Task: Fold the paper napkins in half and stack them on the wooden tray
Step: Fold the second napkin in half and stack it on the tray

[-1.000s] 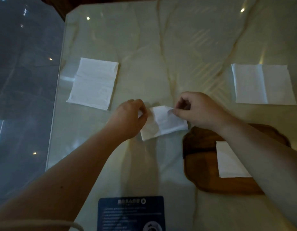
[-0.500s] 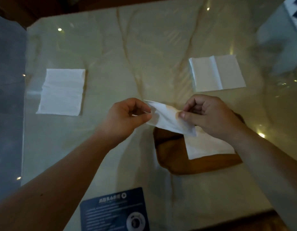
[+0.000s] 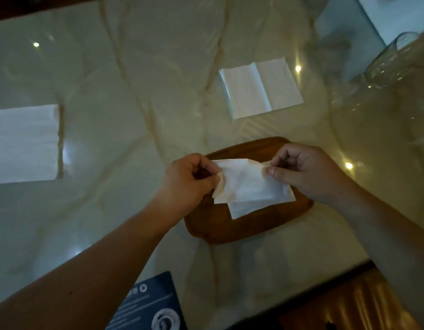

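Now: the marble table (image 3: 139,75) fills the view. The wooden tray (image 3: 249,228) sits just right of centre, one folded napkin (image 3: 239,210) already flat on it. Unfolded napkins wait at 9 o'clock (image 3: 24,142) and at 1 o'clock (image 3: 261,89) from the tray, both well apart from it. Your left hand (image 3: 184,184) and right hand (image 3: 306,172) each pinch an end of a folded napkin (image 3: 249,184), held over the tray, above the one lying there. Step in hand looks like stacking. Next move likely calls for lowering it squarely, edges lined up with the napkin beneath, then letting go with both pinches together.
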Demonstrator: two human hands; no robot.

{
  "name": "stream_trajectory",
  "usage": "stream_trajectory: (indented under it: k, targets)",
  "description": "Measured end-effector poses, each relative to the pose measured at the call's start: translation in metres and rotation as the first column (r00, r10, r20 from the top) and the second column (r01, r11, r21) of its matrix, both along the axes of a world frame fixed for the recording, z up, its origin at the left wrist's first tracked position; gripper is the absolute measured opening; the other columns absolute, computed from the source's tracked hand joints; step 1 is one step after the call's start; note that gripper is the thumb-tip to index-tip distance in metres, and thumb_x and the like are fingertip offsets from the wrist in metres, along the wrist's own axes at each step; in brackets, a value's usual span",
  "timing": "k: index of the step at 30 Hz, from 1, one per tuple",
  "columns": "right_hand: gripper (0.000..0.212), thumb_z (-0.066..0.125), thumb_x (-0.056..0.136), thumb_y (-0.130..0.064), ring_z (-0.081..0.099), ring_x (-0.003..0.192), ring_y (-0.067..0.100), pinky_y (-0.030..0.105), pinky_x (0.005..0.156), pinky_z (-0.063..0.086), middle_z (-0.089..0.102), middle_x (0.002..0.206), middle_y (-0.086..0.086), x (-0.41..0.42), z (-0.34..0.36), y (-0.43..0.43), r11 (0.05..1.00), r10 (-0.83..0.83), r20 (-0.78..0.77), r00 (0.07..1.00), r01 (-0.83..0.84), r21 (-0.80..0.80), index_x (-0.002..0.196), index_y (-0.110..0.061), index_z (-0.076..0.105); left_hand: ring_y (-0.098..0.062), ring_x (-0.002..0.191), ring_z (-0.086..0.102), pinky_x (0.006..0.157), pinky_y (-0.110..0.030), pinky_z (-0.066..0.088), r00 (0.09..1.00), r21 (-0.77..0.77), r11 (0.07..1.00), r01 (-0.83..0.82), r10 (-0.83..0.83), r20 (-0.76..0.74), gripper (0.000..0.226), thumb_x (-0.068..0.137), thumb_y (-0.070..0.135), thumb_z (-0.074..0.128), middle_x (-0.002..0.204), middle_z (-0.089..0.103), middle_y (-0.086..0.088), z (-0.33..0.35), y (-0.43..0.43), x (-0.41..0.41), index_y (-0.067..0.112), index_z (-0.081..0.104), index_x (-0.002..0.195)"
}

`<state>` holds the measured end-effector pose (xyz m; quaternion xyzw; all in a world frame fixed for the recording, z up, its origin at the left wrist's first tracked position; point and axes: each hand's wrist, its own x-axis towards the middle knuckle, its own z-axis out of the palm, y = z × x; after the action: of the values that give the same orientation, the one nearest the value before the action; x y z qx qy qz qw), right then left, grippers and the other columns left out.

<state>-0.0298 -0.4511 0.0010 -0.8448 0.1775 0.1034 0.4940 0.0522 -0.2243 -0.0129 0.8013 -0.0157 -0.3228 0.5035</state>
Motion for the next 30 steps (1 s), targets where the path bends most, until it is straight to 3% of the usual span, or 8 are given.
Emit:
stream_trajectory:
  k: [4, 7, 12, 17, 19, 21, 25, 30]
  targets:
    - [0.007, 0.073, 0.079, -0.021, 0.068, 0.077, 0.014, 0.031, 0.071, 0.054, 0.072, 0.080, -0.001, 0.000, -0.009, -0.009, 0.999, -0.007, -0.030, 1.000, 0.006, -0.047, 0.079, -0.023, 0.066, -0.026, 0.065, 0.072, 0.064, -0.038, 0.062, 0.993, -0.051, 0.998, -0.037, 0.031, -0.110, 0.016, 0.079, -0.006, 0.068, 0.074, 0.069, -0.017, -0.001, -0.007, -0.010, 0.009, 0.062, 0.078]
    - [0.008, 0.071, 0.079, -0.016, 0.068, 0.078, 0.016, 0.034, 0.071, 0.054, 0.070, 0.081, 0.000, 0.001, -0.014, -0.012, 0.999, -0.019, -0.039, 0.999, 0.017, -0.044, 0.080, -0.021, 0.065, -0.021, 0.058, 0.071, 0.058, -0.033, 0.062, 0.985, -0.052, 0.998, -0.034, 0.025, -0.169, 0.011, 0.082, -0.004, 0.066, 0.066, 0.069, -0.014, -0.005, -0.011, -0.017, 0.006, 0.060, 0.083]
    - [0.009, 0.069, 0.081, -0.019, 0.059, 0.063, 0.014, 0.022, 0.056, 0.044, 0.064, 0.070, -0.005, 0.001, -0.019, -0.015, 0.988, 0.030, -0.033, 0.999, -0.035, -0.148, 0.081, -0.026, 0.063, -0.019, 0.062, 0.073, 0.064, -0.037, 0.062, 0.985, 0.016, 1.000, 0.007, -0.004, -0.174, 0.011, 0.082, 0.003, 0.067, 0.069, 0.073, -0.010, -0.016, -0.013, -0.022, 0.013, 0.061, 0.082]
    - [0.013, 0.069, 0.080, -0.020, 0.057, 0.067, 0.020, 0.030, 0.060, 0.047, 0.059, 0.073, -0.003, 0.002, -0.020, -0.013, 0.967, 0.058, -0.015, 0.998, -0.060, -0.249, 0.088, -0.026, 0.061, -0.011, 0.063, 0.069, 0.066, -0.036, 0.060, 0.988, 0.179, 0.973, 0.143, -0.151, 0.030, 0.015, 0.081, 0.015, 0.069, 0.070, 0.071, 0.002, -0.024, -0.012, -0.018, 0.026, 0.059, 0.077]
    - [0.024, 0.072, 0.077, -0.024, 0.057, 0.078, 0.014, 0.028, 0.068, 0.049, 0.056, 0.088, -0.010, 0.004, -0.018, -0.012, 0.925, 0.113, -0.010, 0.994, -0.108, -0.365, 0.097, -0.025, 0.060, -0.006, 0.067, 0.062, 0.062, -0.026, 0.054, 0.958, 0.276, 0.940, 0.201, -0.248, 0.146, 0.012, 0.080, 0.023, 0.068, 0.075, 0.064, 0.009, -0.020, -0.007, -0.013, 0.029, 0.058, 0.078]
    - [0.037, 0.074, 0.072, -0.031, 0.055, 0.093, 0.011, 0.030, 0.081, 0.048, 0.051, 0.104, -0.008, 0.009, -0.011, -0.011, 0.875, 0.171, 0.002, 0.985, -0.151, -0.460, 0.106, -0.023, 0.059, -0.008, 0.072, 0.059, 0.065, -0.028, 0.052, 0.916, 0.339, 0.913, 0.227, -0.318, 0.245, 0.009, 0.080, 0.030, 0.066, 0.081, 0.060, 0.012, -0.012, 0.001, -0.006, 0.030, 0.058, 0.085]
    - [0.043, 0.073, 0.069, -0.039, 0.056, 0.100, 0.017, 0.039, 0.087, 0.049, 0.051, 0.110, -0.003, 0.041, 0.006, 0.011, 0.848, 0.232, 0.048, 0.972, -0.178, -0.500, 0.105, -0.020, 0.058, -0.013, 0.078, 0.060, 0.067, -0.033, 0.053, 0.835, 0.434, 0.886, 0.160, -0.356, 0.419, 0.017, 0.082, 0.038, 0.061, 0.093, 0.060, 0.009, 0.006, 0.036, 0.022, 0.029, 0.058, 0.096]
    - [0.033, 0.072, 0.072, -0.038, 0.058, 0.093, 0.014, 0.037, 0.079, 0.048, 0.051, 0.104, -0.009, 0.109, 0.009, 0.086, 0.850, 0.377, 0.078, 0.923, -0.311, -0.426, 0.100, -0.029, 0.056, -0.012, 0.085, 0.060, 0.067, -0.028, 0.049, 0.802, 0.563, 0.826, -0.022, -0.322, 0.503, 0.022, 0.084, 0.040, 0.060, 0.098, 0.060, 0.011, 0.021, 0.113, 0.075, 0.030, 0.057, 0.103]
